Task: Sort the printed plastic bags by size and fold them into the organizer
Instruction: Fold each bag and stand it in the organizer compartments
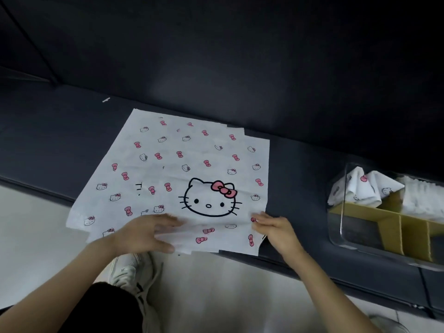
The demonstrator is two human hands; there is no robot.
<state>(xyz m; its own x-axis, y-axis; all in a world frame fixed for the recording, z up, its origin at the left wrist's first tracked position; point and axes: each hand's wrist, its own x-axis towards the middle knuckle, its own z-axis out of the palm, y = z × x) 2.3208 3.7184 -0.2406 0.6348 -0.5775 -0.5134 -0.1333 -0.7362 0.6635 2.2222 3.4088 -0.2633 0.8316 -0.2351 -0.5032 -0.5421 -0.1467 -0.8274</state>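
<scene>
"The dark sofa seat (72, 140) carried everything; the printed bags (182, 145) lay flat and overlapping at its front edge; the organizer (341, 227) stood toward its right end."

"And the hands?"

"The left hand (144, 233) pressed flat, fingers straight, on the top bag (209, 198); the right hand (274, 227) pinched that bag's right edge; I judged it the sorting step; folding next would call for lifting one sheet cleanly."

"Anything unclear?"

"How many bags were stacked; the organizer was cut off, with folded bags (365, 188) inside."
</scene>
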